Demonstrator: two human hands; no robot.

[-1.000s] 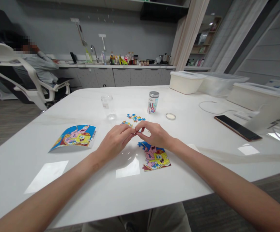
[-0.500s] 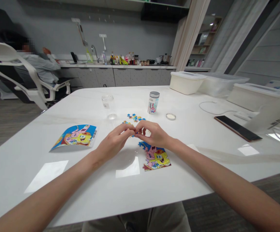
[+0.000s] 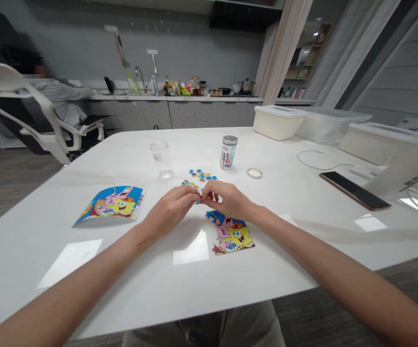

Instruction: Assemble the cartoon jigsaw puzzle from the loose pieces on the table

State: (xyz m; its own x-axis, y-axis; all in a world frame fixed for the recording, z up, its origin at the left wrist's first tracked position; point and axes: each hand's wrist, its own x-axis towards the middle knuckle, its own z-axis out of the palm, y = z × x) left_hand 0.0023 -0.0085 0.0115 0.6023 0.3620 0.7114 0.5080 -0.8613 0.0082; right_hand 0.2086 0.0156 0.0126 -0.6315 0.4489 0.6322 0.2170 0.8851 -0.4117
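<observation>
My left hand point(image 3: 175, 205) and my right hand point(image 3: 228, 198) meet fingertip to fingertip above the table, both closed in a pinch. Between them is a small jigsaw piece, mostly hidden by the fingers. Loose jigsaw pieces point(image 3: 202, 175), blue and yellow, lie just beyond the hands. Below my right hand rests a partly assembled cartoon jigsaw puzzle point(image 3: 235, 236), with a yellow and a pink figure; its upper edge is partly covered by that hand. To the left, a curled picture sheet point(image 3: 113, 205) shows the same cartoon figures.
Behind the pieces stand a clear open jar point(image 3: 161, 159) and a lidded picture can point(image 3: 228, 153), with a round lid point(image 3: 254, 173) beside it. A phone point(image 3: 353, 190), a cable and storage boxes point(image 3: 279, 123) occupy the right. A person point(image 3: 62, 99) sits at the far counter.
My left fingers have closed and straightened a little against the right fingertips. Both hands stay in nearly the same place. The far person's raised hand has come down to the counter.
</observation>
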